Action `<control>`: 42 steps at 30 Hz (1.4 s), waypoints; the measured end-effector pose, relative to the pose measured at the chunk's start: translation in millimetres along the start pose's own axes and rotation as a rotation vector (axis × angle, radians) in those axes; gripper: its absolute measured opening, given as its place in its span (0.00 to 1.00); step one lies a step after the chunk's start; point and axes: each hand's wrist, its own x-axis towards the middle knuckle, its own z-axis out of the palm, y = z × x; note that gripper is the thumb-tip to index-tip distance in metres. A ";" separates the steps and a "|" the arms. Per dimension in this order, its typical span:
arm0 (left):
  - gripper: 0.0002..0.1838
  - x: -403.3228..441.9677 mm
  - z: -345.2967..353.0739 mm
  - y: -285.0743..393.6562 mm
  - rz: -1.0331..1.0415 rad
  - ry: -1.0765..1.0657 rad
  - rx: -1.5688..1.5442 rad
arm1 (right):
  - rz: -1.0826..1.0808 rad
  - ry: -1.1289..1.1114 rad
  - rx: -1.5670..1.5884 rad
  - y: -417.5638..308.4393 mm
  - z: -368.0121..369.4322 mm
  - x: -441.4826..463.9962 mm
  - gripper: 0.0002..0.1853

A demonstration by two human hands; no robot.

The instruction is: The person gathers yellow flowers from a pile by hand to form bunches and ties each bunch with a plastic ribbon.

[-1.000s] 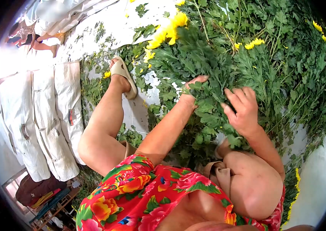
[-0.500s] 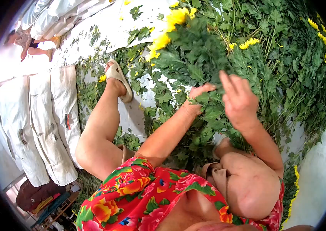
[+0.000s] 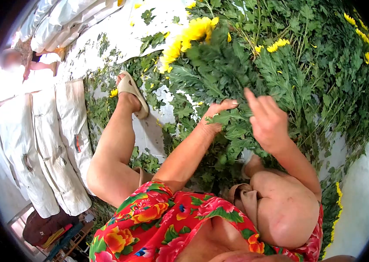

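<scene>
My left hand (image 3: 217, 114) is closed round the leafy stems of a bunch of yellow chrysanthemums (image 3: 226, 65), its thumb lying along the near side. The bunch tilts away from me, with its yellow heads (image 3: 189, 39) toward the upper left. Close to the stems on the right is my right hand (image 3: 268, 124), back toward me. Its index finger points up at the leaves while the other fingers bend inward. Whatever these fingers grip, if anything, is hidden. Lower leaves hang between the two hands.
A large heap of cut chrysanthemums (image 3: 306, 78) fills the right side. Loose leaves and petals litter the pale floor beside my sandal (image 3: 131, 91). White wrapped bundles (image 3: 45, 144) lie at left. Another person (image 3: 32, 61) sits at the upper left.
The bunch has shifted slightly left and shows less motion blur. My left hand moved a little left with it. My right hand's fingers have bent more, staying near the stems.
</scene>
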 end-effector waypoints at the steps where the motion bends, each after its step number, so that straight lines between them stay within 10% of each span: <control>1: 0.35 -2.9 -4.7 -3.5 -0.034 0.093 0.036 | -0.044 -0.065 -0.032 -2.9 3.4 0.2 0.34; 12: 0.22 0.8 -0.4 -7.9 0.051 0.247 0.064 | -0.007 -0.174 0.208 14.3 27.9 -4.2 0.30; 16: 0.23 0.9 13.3 -4.4 0.005 0.413 0.030 | 0.363 -0.229 0.872 53.6 15.5 -19.8 0.16; 17: 0.23 1.8 8.8 -4.2 0.007 0.386 -0.013 | 0.628 -0.122 0.830 72.8 9.1 -23.9 0.15; 20: 0.23 5.6 -13.6 -11.4 0.039 0.430 -0.033 | 0.525 0.235 -0.347 186.6 24.6 -69.4 0.19; 22: 0.23 11.1 -24.4 -14.9 0.075 0.491 -0.007 | 0.883 -0.159 -0.506 228.1 34.5 -103.8 0.22; 28: 0.25 5.5 -2.3 -8.0 0.013 0.419 0.013 | 0.668 0.169 -0.031 242.0 17.6 -128.2 0.27; 31: 0.25 7.7 -2.4 -9.2 0.015 0.394 -0.016 | 0.947 0.278 0.446 205.7 -2.7 -114.1 0.34; 42: 0.24 11.1 3.3 -0.9 -0.005 0.216 -0.022 | 0.367 0.276 -0.351 145.9 -36.5 -60.0 0.16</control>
